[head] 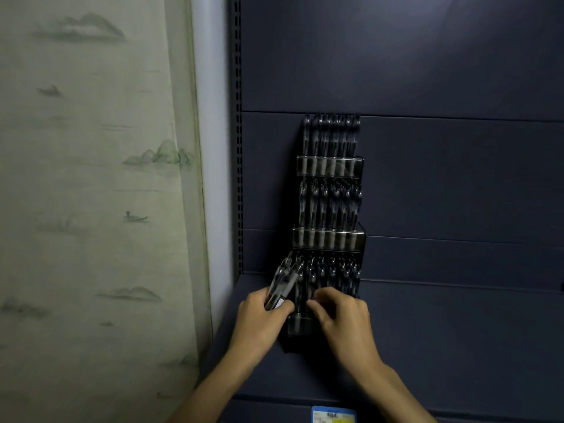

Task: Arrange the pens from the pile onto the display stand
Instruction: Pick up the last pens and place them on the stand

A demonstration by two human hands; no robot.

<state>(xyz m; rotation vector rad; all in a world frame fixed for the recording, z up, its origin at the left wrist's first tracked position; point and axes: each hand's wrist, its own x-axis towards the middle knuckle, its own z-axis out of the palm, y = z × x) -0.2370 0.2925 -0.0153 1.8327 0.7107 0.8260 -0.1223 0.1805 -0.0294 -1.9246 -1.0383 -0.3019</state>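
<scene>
Left hand (pixel 261 319) grips pens (pixel 282 285); right hand (pixel 341 315) probably at stand (pixel 328 239).

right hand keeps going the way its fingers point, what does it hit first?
Probably the pens in the display stand's bottom row; the right hand is already at them, though contact is unclear.

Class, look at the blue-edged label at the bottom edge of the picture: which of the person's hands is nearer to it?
Right. The right hand sits almost directly above the label, at the display stand's bottom tier. The left hand, gripping a bundle of pens, is up and further left.
</scene>
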